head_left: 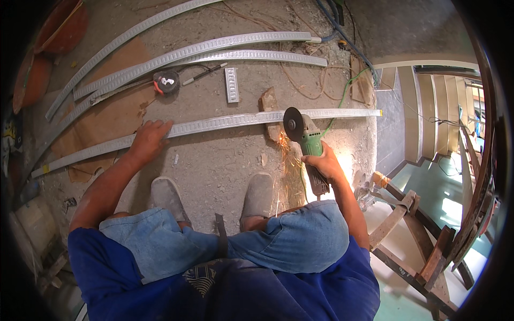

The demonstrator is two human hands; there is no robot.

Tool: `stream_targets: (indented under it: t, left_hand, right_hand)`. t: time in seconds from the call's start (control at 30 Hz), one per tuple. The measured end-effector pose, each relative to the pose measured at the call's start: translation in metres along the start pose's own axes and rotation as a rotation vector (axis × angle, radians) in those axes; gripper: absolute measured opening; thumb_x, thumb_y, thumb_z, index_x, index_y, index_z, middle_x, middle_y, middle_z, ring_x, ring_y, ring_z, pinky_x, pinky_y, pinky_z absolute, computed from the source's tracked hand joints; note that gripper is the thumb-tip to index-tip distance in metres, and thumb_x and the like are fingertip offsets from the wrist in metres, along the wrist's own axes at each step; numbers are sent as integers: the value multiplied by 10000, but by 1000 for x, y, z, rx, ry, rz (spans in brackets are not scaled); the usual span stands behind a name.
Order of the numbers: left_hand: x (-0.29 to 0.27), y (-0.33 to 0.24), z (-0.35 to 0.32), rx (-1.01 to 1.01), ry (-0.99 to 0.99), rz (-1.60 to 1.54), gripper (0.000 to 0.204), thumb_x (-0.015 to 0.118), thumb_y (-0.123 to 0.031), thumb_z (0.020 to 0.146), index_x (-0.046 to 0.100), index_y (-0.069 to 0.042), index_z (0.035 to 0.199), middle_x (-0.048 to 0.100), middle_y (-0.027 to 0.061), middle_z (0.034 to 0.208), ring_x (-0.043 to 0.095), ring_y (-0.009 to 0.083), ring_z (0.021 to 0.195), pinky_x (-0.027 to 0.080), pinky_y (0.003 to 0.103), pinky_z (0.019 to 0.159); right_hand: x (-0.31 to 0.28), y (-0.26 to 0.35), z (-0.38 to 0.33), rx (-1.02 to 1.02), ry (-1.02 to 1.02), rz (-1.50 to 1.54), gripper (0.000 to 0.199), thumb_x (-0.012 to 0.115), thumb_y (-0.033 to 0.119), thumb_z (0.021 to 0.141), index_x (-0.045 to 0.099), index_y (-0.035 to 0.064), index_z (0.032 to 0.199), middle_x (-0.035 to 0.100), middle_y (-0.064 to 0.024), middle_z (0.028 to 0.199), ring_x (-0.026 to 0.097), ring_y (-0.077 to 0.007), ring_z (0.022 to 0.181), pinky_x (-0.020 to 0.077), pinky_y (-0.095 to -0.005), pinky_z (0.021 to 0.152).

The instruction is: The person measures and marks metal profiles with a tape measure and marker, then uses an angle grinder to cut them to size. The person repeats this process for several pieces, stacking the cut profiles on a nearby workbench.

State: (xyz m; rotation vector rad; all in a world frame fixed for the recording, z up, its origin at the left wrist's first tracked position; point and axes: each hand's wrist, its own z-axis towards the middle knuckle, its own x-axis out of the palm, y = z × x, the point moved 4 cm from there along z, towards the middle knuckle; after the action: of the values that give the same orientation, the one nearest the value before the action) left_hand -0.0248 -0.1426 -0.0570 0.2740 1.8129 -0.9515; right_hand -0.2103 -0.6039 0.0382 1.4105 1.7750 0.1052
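My right hand (325,162) is wrapped round the body of a green angle grinder (310,140). Its dark disc (292,123) meets a long galvanized metal channel (219,123), and orange sparks (286,160) spray down toward my right foot. On the left, my left hand (150,140) grips the same channel, fingers over its far edge. The channel lies crosswise in front of my feet. A piece of wood (269,100) sits under it close to the disc. Whether the disc has gone through the metal cannot be made out.
Beyond lie more metal channels (241,38), a short cut piece (231,85), a tape measure (166,82) and a marker pen (205,74). A green cord (348,85) and a blue hose (350,37) cross the floor. Wooden framing (412,224) stands at right, orange containers (32,80) far left.
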Motion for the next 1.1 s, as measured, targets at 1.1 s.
stream_targets:
  t: [1.1]
  left_hand:
    - [9, 7, -1, -45, 31, -12, 581, 739, -117, 782, 546, -139, 1330, 598, 98, 1104, 562, 330, 1035, 460, 484, 861]
  right_hand:
    - [4, -8, 12, 16, -27, -3, 556, 815, 153, 708, 572, 5, 1186, 660, -97, 940, 634, -181, 791, 517, -337, 740]
